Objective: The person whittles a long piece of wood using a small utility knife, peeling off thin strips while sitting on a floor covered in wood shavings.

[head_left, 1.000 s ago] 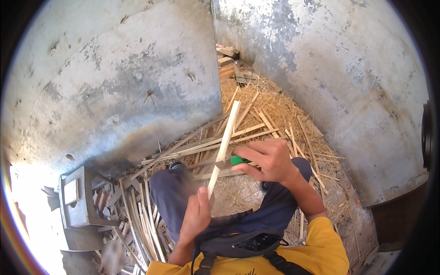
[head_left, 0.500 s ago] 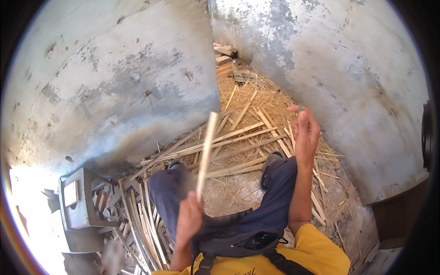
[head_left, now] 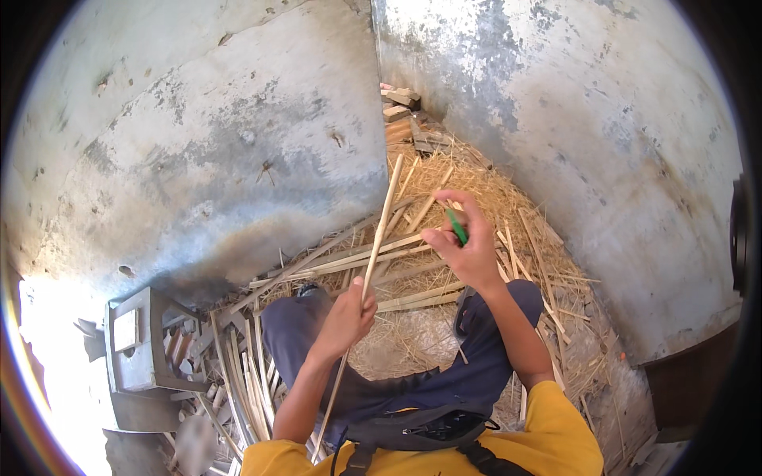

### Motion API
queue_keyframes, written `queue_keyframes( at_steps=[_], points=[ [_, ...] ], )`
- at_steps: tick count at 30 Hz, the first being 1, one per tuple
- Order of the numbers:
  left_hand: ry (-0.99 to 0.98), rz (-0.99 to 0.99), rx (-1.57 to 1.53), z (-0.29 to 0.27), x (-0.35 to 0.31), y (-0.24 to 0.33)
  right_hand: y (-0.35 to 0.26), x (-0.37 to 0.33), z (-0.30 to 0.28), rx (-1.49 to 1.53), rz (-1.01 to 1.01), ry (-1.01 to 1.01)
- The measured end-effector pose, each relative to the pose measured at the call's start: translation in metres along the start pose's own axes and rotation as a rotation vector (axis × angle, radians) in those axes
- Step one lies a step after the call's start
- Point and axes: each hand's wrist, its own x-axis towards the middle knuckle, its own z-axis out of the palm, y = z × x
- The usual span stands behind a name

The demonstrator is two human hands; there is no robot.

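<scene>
Strip (head_left: pixel 385 216) | axis forward, rightward | left hand (head_left: pixel 347 319) clasps it | right hand (head_left: pixel 468 242) (loosely) holds handle (head_left: pixel 457 228)

Floor (head_left: pixel 613 397) with pale strips (head_left: pixel 429 297) and probable shavings (head_left: pixel 494 181)

The stick (head_left: pixel 380 232) is long, thin, pale and nearly straight, slanting up and away to the right, its length running out on both sides of the left hand (head_left: pixel 348 321). The tool's green handle (head_left: pixel 456 228) tilts within the right hand (head_left: pixel 473 247), apart from the stick.
</scene>
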Motion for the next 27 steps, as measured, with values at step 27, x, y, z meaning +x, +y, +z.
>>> queue_keyframes(
  at_steps=[27],
  points=[
    [-0.63, 1.049, -0.258, 0.088, -0.067, 0.154, 0.061, 0.046, 0.022, 0.517, 0.374, -0.069]
  ],
)
